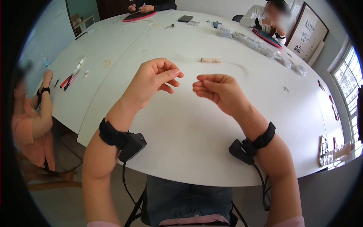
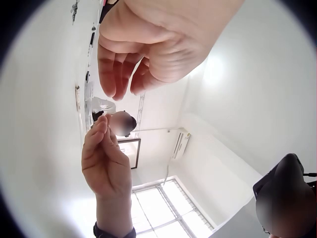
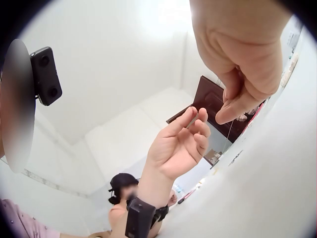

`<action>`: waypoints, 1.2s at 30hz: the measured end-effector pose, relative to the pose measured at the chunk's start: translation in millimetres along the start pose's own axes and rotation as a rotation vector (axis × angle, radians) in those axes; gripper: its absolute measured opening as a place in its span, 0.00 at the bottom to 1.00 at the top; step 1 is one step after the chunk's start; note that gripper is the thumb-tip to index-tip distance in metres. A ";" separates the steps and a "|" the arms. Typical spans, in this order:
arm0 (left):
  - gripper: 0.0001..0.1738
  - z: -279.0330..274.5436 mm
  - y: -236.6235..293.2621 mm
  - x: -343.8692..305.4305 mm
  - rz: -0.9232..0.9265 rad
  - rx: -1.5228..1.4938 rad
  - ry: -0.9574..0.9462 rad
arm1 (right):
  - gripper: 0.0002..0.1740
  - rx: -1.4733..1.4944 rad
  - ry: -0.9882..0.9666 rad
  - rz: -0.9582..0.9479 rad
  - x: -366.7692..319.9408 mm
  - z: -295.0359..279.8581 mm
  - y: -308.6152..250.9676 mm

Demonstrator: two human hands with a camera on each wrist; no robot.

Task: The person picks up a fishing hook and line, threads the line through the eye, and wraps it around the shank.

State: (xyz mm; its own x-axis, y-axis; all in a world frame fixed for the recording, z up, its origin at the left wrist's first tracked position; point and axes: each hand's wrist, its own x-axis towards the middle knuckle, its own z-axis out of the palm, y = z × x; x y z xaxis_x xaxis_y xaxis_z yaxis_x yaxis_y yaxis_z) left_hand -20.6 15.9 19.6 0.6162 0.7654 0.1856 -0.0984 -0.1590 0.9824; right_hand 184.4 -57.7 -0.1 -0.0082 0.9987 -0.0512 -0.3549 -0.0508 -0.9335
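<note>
Both hands are raised over the white table (image 1: 181, 125), fingertips facing each other with a small gap between. My left hand (image 1: 157, 77) has loosely bent fingers; in the left wrist view a gap shows between its thumb and fingers (image 2: 115, 79), with no object between them. My right hand (image 1: 219, 90) has its thumb near the bent index finger; I cannot tell whether something very thin is between them. Beyond the hands lies a small beige roll (image 1: 210, 60), with faint clear curved strands at either side of it.
Pliers (image 1: 66, 81) and a white pen-like tool (image 1: 80, 62) lie to the left. Several clear plastic boxes (image 1: 261, 47) line the far right. Other people sit around the table, two with round red-rimmed boards (image 1: 140, 16). A phone stand (image 1: 332, 155) is at the right edge.
</note>
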 end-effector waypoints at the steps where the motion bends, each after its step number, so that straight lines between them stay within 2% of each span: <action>1: 0.06 -1.8 0.8 1.0 -0.007 0.055 -0.012 | 0.13 0.000 0.019 -0.037 1.5 -3.0 -1.6; 5: 0.06 -3.7 3.7 0.3 -0.092 -0.001 -0.088 | 0.10 0.003 0.035 -0.075 3.3 -11.8 -5.6; 7: 0.08 4.2 4.6 -1.9 -0.213 -0.048 -0.202 | 0.09 0.023 0.042 -0.084 2.7 -10.0 -4.6; 11: 0.10 17.9 1.1 -5.1 -0.252 -0.068 -0.301 | 0.09 0.073 0.000 -0.124 2.3 -6.5 -3.6; 13: 0.07 20.7 -3.2 -4.5 -0.275 -0.133 -0.349 | 0.09 0.078 -0.009 -0.143 1.5 -4.1 -3.2; 17: 0.06 16.2 -8.7 -1.4 -0.248 -0.070 -0.332 | 0.09 0.034 -0.012 -0.160 -1.1 -0.2 -4.9; 19: 0.06 13.3 -8.9 -0.6 -0.216 -0.058 -0.263 | 0.09 0.028 -0.031 -0.152 -1.9 1.6 -5.8; 22: 0.06 11.3 -10.4 0.1 -0.217 -0.008 -0.203 | 0.11 -0.114 -0.014 -0.156 -2.5 2.3 -6.8; 24: 0.06 9.8 -10.1 1.1 -0.228 -0.009 -0.196 | 0.13 -0.345 -0.080 -0.143 -1.3 -0.9 -6.1; 25: 0.06 9.2 -10.0 1.5 -0.240 -0.011 -0.188 | 0.13 -0.344 -0.079 -0.144 -1.7 -0.3 -6.3; 27: 0.06 8.2 -8.9 1.3 -0.242 -0.004 -0.184 | 0.12 -0.610 -0.054 -0.111 -3.3 2.6 -7.4; 28: 0.05 7.7 -8.5 1.3 -0.244 0.003 -0.180 | 0.12 -0.609 -0.052 -0.112 -4.7 3.7 -8.9; 30: 0.05 5.8 -9.1 2.0 -0.241 0.013 -0.177 | 0.09 -0.818 -0.075 -0.046 -7.3 5.1 -11.4; 36: 0.05 -0.1 -12.1 5.9 -0.228 0.061 -0.146 | 0.08 -0.858 0.005 0.005 -1.3 -6.1 -15.3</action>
State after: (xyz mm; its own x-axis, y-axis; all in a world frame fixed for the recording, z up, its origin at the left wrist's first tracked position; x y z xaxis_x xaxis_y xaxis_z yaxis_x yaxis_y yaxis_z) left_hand -15.8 22.4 8.9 0.7238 0.6882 -0.0499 0.1001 -0.0331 0.9944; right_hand 195.6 -58.2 12.1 -0.0027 0.9984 -0.0558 0.4751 -0.0478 -0.8787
